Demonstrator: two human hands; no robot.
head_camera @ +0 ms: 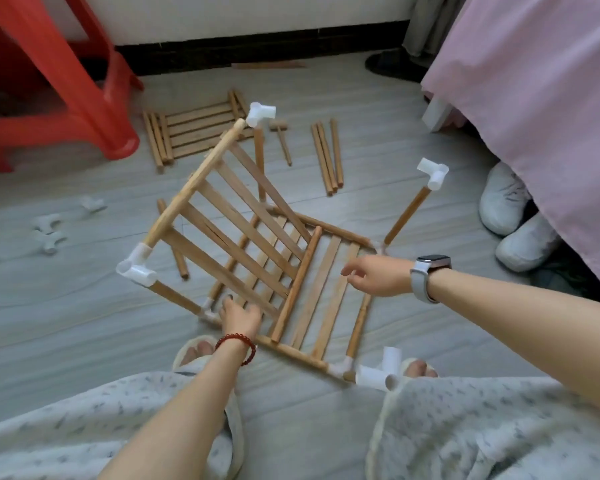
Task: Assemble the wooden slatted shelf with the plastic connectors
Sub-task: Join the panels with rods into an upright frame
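- While the half-built wooden slatted shelf (pixel 326 289) rests on the grey plank floor (pixel 84 306) in front of the seated person's knees, a second slatted wooden panel (pixel 229 216) leans tilted across it, its upper rail rising toward the far left.
- The left hand (pixel 239 317), wearing a red bead bracelet (pixel 238 344), rests at the lower near edge of the tilted panel with fingers curled around a slat there.
- The right hand (pixel 374 275), with a grey-strapped smartwatch (pixel 428 275) on its wrist, hovers above the flat slats, fingers loosely spread and holding nothing.
- White plastic corner connectors cap the shelf's posts: one at the near left (pixel 136 268), one at the far top (pixel 261 114), one on the right post (pixel 433 173), and one near the right knee (pixel 381 372).
- Loose white connectors (pixel 49 233) lie on the floor to the left.
- Farther back lie another flat slatted panel (pixel 194 129), a small wooden mallet (pixel 281 136) and a bundle of loose wooden rods (pixel 328 157).
- A red plastic stool (pixel 66 81) stands at the upper left; a pink bedcover (pixel 534 98) hangs at right, above white shoes (pixel 510 209).
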